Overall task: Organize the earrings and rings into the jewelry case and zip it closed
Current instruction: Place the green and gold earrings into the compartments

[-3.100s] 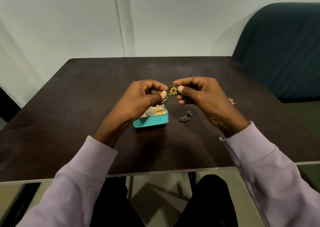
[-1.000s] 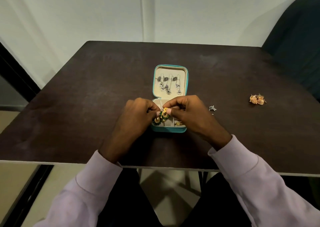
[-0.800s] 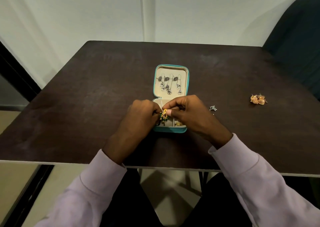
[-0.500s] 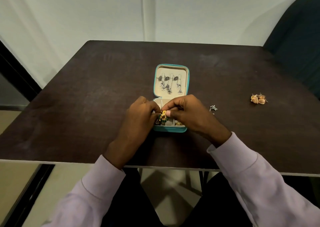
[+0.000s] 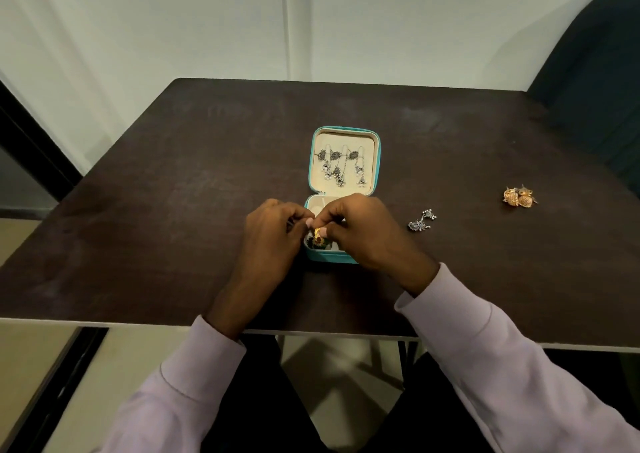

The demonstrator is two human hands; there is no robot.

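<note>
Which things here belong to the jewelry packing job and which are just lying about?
Part of the job:
case
green earring, pinched by right hand
left hand
silver earrings on table
gold earrings
hung earrings in lid

Just there:
chair
wall

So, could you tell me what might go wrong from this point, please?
1. Both hands crowd the case's tray; the right hand pinches the green and gold earring, which could snag or slip out.
2. The silver earrings and gold earrings lie loose on the table; a sleeve could sweep them off.
</note>
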